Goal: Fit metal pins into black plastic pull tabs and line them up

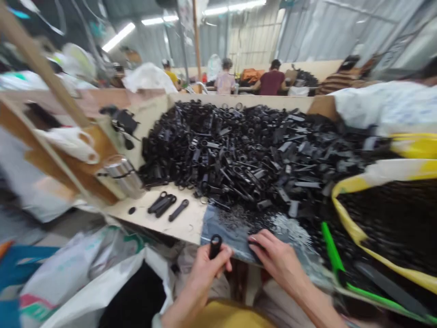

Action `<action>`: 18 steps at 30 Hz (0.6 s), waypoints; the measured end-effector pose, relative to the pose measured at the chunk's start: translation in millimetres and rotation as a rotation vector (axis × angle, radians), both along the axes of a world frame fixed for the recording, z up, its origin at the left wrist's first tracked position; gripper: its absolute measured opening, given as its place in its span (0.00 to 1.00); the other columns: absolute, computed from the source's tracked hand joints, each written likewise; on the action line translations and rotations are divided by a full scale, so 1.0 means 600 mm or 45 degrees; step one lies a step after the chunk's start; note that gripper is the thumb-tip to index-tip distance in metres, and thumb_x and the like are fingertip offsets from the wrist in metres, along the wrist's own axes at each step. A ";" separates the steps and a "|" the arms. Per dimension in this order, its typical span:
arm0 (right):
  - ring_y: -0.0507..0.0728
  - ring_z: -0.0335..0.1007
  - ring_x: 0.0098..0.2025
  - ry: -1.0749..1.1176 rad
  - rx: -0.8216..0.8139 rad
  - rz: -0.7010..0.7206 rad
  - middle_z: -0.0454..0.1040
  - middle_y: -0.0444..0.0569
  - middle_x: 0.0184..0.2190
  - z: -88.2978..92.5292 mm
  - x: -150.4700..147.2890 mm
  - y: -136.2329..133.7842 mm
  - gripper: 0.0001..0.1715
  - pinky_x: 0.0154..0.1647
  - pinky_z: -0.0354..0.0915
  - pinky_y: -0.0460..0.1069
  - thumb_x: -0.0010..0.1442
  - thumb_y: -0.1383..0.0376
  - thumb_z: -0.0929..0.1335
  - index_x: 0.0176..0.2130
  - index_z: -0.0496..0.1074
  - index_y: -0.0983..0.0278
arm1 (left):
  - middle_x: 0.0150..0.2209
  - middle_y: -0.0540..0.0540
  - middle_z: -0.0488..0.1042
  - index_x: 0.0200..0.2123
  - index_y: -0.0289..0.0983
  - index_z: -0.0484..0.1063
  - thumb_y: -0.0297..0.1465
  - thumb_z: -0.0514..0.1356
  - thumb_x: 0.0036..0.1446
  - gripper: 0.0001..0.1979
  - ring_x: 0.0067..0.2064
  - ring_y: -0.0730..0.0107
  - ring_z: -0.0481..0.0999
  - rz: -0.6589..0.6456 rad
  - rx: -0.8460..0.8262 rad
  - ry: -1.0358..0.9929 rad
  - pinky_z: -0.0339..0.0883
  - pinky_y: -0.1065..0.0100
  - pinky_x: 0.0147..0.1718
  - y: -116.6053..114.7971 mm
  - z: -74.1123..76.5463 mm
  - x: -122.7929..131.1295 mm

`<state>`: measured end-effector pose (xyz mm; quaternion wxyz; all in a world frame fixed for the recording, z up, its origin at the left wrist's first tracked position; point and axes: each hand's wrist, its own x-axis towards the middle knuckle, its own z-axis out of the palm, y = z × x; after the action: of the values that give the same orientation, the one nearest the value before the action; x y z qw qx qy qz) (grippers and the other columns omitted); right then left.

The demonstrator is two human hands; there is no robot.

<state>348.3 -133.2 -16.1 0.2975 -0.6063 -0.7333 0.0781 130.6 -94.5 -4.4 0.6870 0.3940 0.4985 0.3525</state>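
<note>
While left hand [209, 266] grips ringed black part [215, 248], right hand [277, 254] half-curled, hold unclear

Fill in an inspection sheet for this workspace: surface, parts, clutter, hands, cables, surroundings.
Surface: cream board tabletop, partly covered by a shiny blue sheet.
Parts: large heap of mixed black parts; several dark, slim ring-ended pieces laid at left; pile of small pale pieces on the sheet.
Clutter: shiny silver cylindrical container at left; bright green bar at right.
Hands: left hand grips a black ring-ended piece upright; right hand is at the sheet's near edge, fingers at a dark piece, hold unclear.
Cables: pale cord-like loops, upper left, blurred.
Surroundings: people beyond the back board; lit white tube lights overhead.
</note>
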 end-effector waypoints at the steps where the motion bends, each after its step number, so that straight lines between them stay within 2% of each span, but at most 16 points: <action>1: 0.56 0.81 0.36 0.082 -0.026 0.008 0.79 0.48 0.38 0.003 0.002 -0.004 0.16 0.35 0.73 0.47 0.75 0.63 0.60 0.44 0.76 0.58 | 0.18 0.51 0.74 0.32 0.33 0.79 0.51 0.75 0.43 0.26 0.18 0.81 0.58 -0.007 -0.017 -0.004 0.45 0.74 0.20 0.002 -0.003 0.001; 4: 0.55 0.78 0.36 0.280 -0.020 -0.111 0.78 0.48 0.37 0.008 0.012 -0.021 0.14 0.37 0.71 0.47 0.74 0.65 0.62 0.45 0.77 0.60 | 0.20 0.51 0.74 0.33 0.32 0.80 0.50 0.75 0.45 0.26 0.20 0.82 0.58 -0.040 -0.053 -0.027 0.46 0.75 0.21 0.012 -0.012 0.002; 8: 0.56 0.76 0.36 0.335 -0.040 -0.208 0.77 0.47 0.35 0.012 0.009 -0.034 0.11 0.38 0.70 0.47 0.73 0.66 0.64 0.42 0.76 0.60 | 0.21 0.50 0.74 0.33 0.32 0.80 0.49 0.75 0.45 0.25 0.20 0.82 0.58 -0.079 -0.072 -0.045 0.47 0.76 0.22 0.019 -0.015 0.006; 11: 0.56 0.77 0.38 0.298 -0.069 -0.182 0.77 0.47 0.37 0.009 -0.005 -0.028 0.11 0.39 0.70 0.47 0.73 0.66 0.64 0.42 0.76 0.60 | 0.20 0.50 0.74 0.32 0.32 0.80 0.50 0.76 0.43 0.26 0.20 0.82 0.58 -0.091 -0.071 -0.041 0.45 0.75 0.21 0.023 -0.014 0.013; 18: 0.55 0.78 0.35 0.076 -0.106 -0.196 0.76 0.49 0.38 -0.010 -0.025 -0.006 0.14 0.35 0.69 0.46 0.76 0.63 0.61 0.43 0.75 0.60 | 0.21 0.50 0.74 0.32 0.33 0.81 0.52 0.75 0.44 0.27 0.20 0.82 0.57 -0.093 -0.108 -0.034 0.44 0.76 0.20 0.033 -0.011 0.022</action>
<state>333.0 -137.1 -21.9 0.2988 -0.6703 -0.6713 0.1036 143.5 -74.8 -10.8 0.7221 0.3778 0.4890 0.3109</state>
